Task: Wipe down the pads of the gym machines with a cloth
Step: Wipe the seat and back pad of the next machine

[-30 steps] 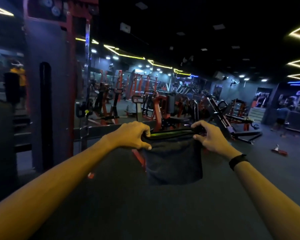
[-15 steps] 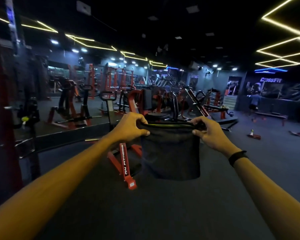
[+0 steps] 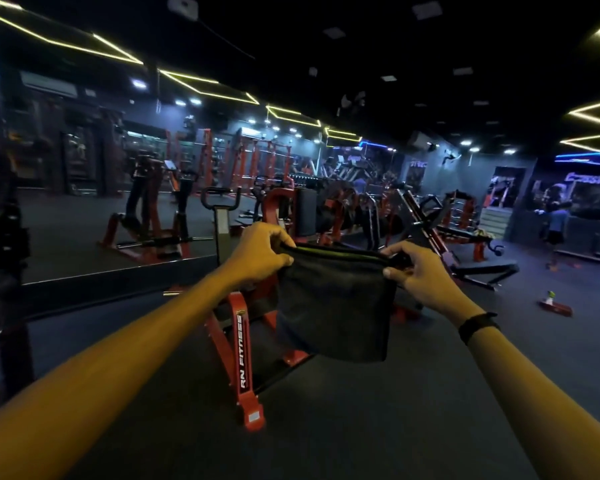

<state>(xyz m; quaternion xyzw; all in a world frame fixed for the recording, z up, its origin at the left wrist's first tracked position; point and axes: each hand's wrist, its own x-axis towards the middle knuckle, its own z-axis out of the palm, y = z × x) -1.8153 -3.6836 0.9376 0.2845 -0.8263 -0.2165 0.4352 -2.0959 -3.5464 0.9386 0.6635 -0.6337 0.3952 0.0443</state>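
A dark cloth point(image 3: 335, 306) with a yellow-green strip along its top edge hangs folded in front of me. My left hand point(image 3: 260, 252) grips its top left corner and my right hand point(image 3: 418, 271) pinches its top right corner, holding it stretched flat between them. Behind the cloth stands a red gym machine point(image 3: 243, 344) with a dark upright pad point(image 3: 305, 211); the cloth hides most of its seat.
A mirror wall point(image 3: 84, 202) runs along the left above a low ledge. More red machines and benches point(image 3: 465, 237) fill the middle distance. A person point(image 3: 556, 226) stands at the far right. A small red object point(image 3: 555, 306) lies on the dark floor.
The view has swung right, away from the tall machine column on the left, and closer to the red machine. Both hands still hold the cloth stretched the same way.
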